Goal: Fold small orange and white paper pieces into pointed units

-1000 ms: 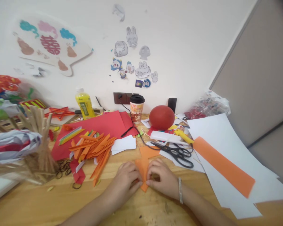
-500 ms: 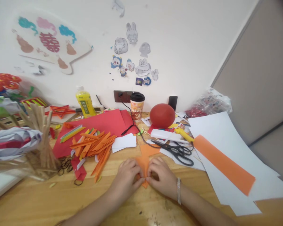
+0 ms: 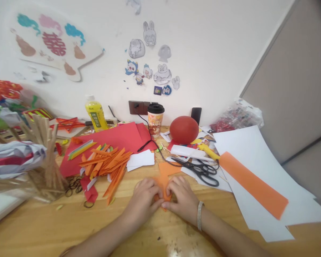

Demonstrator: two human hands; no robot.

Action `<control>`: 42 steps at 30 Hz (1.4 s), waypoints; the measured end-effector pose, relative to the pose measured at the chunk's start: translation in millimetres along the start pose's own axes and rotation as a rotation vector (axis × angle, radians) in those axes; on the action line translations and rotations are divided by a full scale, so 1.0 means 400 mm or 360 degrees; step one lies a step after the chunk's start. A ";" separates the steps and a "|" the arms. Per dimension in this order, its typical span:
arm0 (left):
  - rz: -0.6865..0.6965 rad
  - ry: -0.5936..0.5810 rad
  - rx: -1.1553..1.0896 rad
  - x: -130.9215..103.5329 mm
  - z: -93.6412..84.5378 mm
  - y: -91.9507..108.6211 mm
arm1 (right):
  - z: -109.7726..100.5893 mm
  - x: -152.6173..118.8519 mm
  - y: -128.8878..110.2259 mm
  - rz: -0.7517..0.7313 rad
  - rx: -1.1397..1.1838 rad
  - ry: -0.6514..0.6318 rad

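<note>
A small piece of orange paper (image 3: 163, 184) lies on the wooden table between my hands, its lower part folded and partly covered by fingers. My left hand (image 3: 147, 196) is closed on its left side, thumb pressed near the lower point. From the right, my right hand (image 3: 182, 197) pinches the same paper, the two thumbs almost meeting. Just beyond it rests another orange paper sheet (image 3: 173, 169). Black-handled scissors (image 3: 202, 170) lie open to the upper right of my right hand. A heap of folded orange paper strips (image 3: 107, 162) sits to the left.
Farther back stand a yellow drink bottle (image 3: 96, 115), a lidded paper cup (image 3: 155, 121) and a red balloon (image 3: 184, 130). White sheets (image 3: 246, 160) with an orange strip (image 3: 253, 184) cover the right side. Wooden sticks (image 3: 49, 153) stand in a container at left.
Both thumbs have shifted along the paper's lower part, and my right hand has moved slightly left. The paper's lower edge looks more folded. The view has tilted a little.
</note>
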State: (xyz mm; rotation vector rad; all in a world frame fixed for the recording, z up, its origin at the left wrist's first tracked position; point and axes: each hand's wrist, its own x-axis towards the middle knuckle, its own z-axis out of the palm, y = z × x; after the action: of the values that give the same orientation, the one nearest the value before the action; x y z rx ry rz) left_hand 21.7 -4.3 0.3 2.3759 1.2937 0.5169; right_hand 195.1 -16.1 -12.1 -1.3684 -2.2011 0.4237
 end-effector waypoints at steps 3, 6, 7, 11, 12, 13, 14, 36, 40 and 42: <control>-0.0016 0.0018 -0.0005 0.001 0.002 -0.001 | -0.001 -0.001 -0.001 -0.0021 -0.0020 -0.0001; -0.0021 0.0044 0.0018 0.002 0.004 0.000 | -0.005 -0.002 -0.004 -0.0003 -0.0020 -0.0045; -0.0021 0.0047 0.0030 0.002 0.004 0.001 | -0.007 -0.002 -0.005 0.0002 -0.0018 -0.0064; -0.0028 0.0055 0.0027 0.002 0.004 0.004 | -0.018 0.000 -0.003 0.0006 0.0033 -0.0136; -0.0028 0.0061 0.0012 0.001 0.003 0.004 | -0.022 0.000 -0.001 0.0004 0.0075 -0.0153; -0.0023 0.0061 -0.0007 0.000 0.003 0.004 | -0.026 0.001 0.001 -0.0004 0.0131 -0.0164; -0.0016 0.0062 -0.0025 -0.001 0.002 0.004 | -0.030 0.001 0.004 -0.0021 0.0196 -0.0175; -0.0008 0.0079 0.0037 -0.008 0.001 0.015 | -0.024 0.014 0.002 0.0018 0.0302 -0.0072; -0.0011 0.0082 0.0082 -0.010 -0.002 0.017 | -0.017 0.010 -0.002 0.0045 0.0245 -0.0019; -0.0005 0.0086 0.0094 -0.011 -0.003 0.017 | -0.016 0.008 -0.003 0.0032 0.0221 -0.0019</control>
State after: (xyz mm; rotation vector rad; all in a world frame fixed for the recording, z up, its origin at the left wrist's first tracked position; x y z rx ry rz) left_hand 23.7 -11.3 3.9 2.4231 1.3531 0.5526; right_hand 196.7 -13.8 -5.3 -1.3179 -2.1259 0.5818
